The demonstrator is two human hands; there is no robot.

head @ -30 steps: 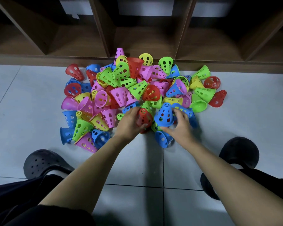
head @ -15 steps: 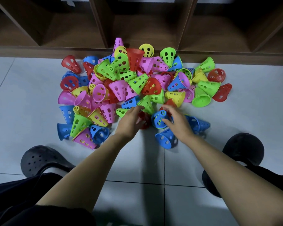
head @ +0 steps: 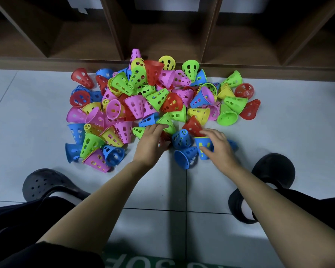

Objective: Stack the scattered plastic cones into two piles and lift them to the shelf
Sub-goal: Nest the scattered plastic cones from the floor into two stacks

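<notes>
Several perforated plastic cones (head: 155,97) in red, blue, green, yellow and pink lie in a jumble on the tiled floor in front of a wooden shelf (head: 162,43). At the near edge of the heap, my left hand (head: 150,146) holds a red cone (head: 164,140), mostly hidden under my palm, and its fingertips touch a green cone (head: 167,123). My right hand (head: 218,147) grips a blue cone (head: 203,149) with yellow showing inside it. Between my hands, two loose blue cones (head: 182,139) (head: 186,159) lie on the floor.
The shelf's low open compartments run along the back, divided by slanted wooden panels. My feet in black clogs (head: 45,182) (head: 273,169) flank the heap. Grey tile floor (head: 27,132) lies to the left, right and front. A green mat (head: 143,264) shows at the bottom edge.
My right hand left the upright blue cone and moved right onto a blue cone with yellow inside. My left hand stayed on the red cone, its fingers stretching to the green cone.
</notes>
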